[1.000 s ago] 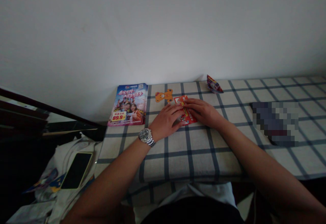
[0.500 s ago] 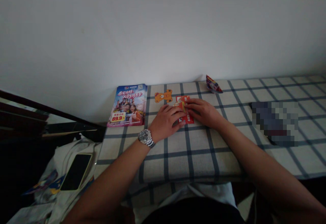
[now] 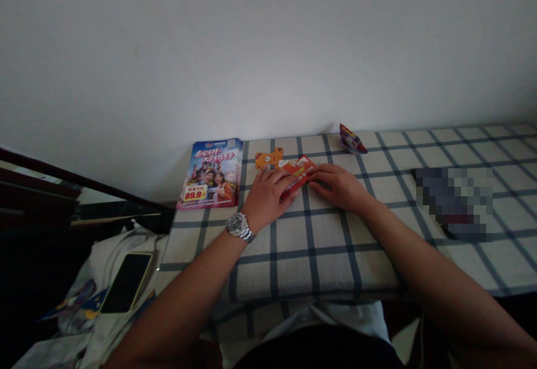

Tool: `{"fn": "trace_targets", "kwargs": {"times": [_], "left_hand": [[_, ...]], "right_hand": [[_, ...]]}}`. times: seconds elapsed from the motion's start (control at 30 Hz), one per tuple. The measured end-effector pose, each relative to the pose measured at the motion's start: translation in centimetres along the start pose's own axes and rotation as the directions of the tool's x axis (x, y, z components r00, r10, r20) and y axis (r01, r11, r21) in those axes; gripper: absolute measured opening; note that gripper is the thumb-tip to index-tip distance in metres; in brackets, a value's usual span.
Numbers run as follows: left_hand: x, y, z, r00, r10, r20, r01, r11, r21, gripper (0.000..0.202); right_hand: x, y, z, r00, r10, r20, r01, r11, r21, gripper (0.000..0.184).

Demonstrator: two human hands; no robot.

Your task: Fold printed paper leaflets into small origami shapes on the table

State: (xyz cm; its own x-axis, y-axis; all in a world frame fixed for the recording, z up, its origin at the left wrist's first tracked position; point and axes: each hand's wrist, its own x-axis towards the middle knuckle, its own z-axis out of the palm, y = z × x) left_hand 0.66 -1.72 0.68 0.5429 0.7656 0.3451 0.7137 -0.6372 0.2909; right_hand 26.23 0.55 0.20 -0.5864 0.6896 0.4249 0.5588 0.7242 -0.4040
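A red printed paper (image 3: 300, 175) with white and yellow markings, partly folded, lies slanted between my hands on the checked cloth. My left hand (image 3: 268, 198), with a metal watch on its wrist, grips the paper's left part between fingers and thumb. At the other end, my right hand (image 3: 339, 187) pinches the right edge with its fingertips. My fingers cover parts of the paper. Just beyond my left hand lies a flat orange bear cutout (image 3: 271, 157), its lower edge partly hidden by my fingers.
A stack of colourful flyers (image 3: 213, 173) lies at the left table edge. Near the wall stands a folded colourful paper piece (image 3: 351, 140). A blurred-out dark object (image 3: 453, 204) lies right. A phone (image 3: 126, 283) rests on white bags lower left.
The red paper has turned from roughly upright to slanted and shows a narrower shape. My left hand has shifted slightly left; the right hand has barely moved.
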Motion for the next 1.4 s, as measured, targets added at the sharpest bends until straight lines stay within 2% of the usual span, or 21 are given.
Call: {"fn": "trace_targets", "kwargs": {"times": [0.53, 0.7, 0.93, 1.13, 1.4], "left_hand": [[0.0, -0.8, 0.4, 0.999, 0.034, -0.017, -0.035, 0.997, -0.065, 0.028], [0.1, -1.1, 0.4, 0.998, 0.064, -0.008, -0.065, 0.994, -0.089, 0.023], [0.1, -0.9, 0.4, 0.995, 0.093, -0.024, -0.095, 0.987, -0.128, 0.02], [0.0, -0.7, 0.3, 0.997, 0.074, -0.025, -0.077, 0.986, -0.147, 0.019], [0.0, -0.5, -0.1, 0.997, 0.077, -0.03, -0.08, 0.989, -0.122, 0.022]], "right_hand": [[0.1, -0.3, -0.1, 0.999, -0.031, -0.009, 0.031, 0.999, 0.025, 0.021], [0.0, -0.5, -0.1, 0.999, -0.05, 0.014, 0.049, 0.996, 0.071, 0.028], [-0.2, -0.1, 0.1, 0.995, -0.084, 0.057, 0.078, 0.992, 0.097, 0.03], [-0.1, -0.1, 0.1, 0.995, -0.059, 0.082, 0.053, 0.996, 0.068, 0.02], [0.0, -0.5, -0.4, 0.997, -0.049, 0.056, 0.046, 0.997, 0.064, 0.013]]}}
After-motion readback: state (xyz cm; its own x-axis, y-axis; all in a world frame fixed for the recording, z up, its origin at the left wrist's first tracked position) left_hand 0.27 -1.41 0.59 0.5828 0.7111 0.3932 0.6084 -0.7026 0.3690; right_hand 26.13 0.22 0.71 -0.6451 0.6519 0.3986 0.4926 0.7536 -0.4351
